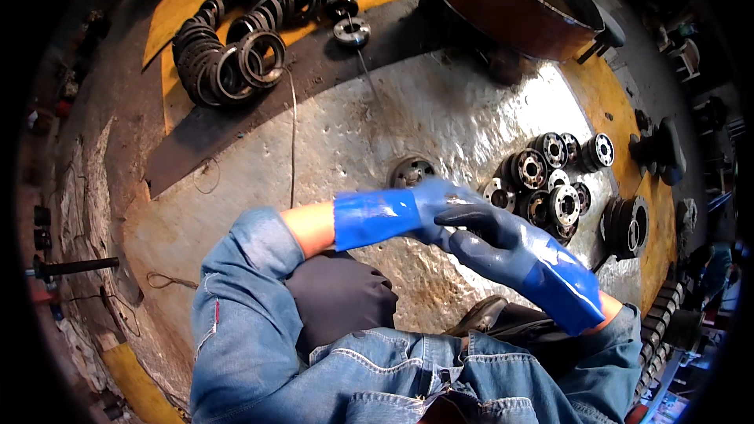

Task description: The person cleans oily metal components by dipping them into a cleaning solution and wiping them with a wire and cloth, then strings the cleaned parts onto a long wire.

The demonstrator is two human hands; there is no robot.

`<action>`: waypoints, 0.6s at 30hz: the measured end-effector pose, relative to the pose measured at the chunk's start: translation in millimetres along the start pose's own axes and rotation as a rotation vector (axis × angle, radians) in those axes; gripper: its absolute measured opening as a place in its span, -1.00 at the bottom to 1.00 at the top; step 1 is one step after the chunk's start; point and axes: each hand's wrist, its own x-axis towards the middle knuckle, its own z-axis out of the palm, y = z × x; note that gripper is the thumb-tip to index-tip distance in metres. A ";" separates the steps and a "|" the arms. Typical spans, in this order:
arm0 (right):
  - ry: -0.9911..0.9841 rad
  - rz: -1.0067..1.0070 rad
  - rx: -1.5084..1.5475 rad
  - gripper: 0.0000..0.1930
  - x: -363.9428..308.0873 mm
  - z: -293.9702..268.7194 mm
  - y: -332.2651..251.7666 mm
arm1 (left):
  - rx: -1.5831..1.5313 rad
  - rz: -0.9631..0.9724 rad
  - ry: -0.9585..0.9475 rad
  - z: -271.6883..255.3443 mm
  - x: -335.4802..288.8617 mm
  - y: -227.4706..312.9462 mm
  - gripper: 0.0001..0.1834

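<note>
My left hand, in a long blue glove, reaches across to the right at the middle of the view. It is smeared by motion, and its fingers are partly hidden. My right hand, in a matching glove with dark fingers, meets it from the right. Its fingers and thumb are stretched out and apart, overlapping the left hand, with nothing visible between them. Just beyond my left hand lies a round metal part on the metal plate. Right of both hands sits a cluster of round, holed metal parts, some stacked.
Metal rings form a curved row at the far left, beside a shiny spool-shaped part. A large round brown basin stands at the far right. Dark rings stack near the right edge. Thin wire crosses the metal plate.
</note>
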 end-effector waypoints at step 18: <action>0.853 -0.617 -0.044 -0.49 -150.6 -100.2 -3.8 | 0.824 0.094 0.088 -130.8 65.9 290.3 -0.53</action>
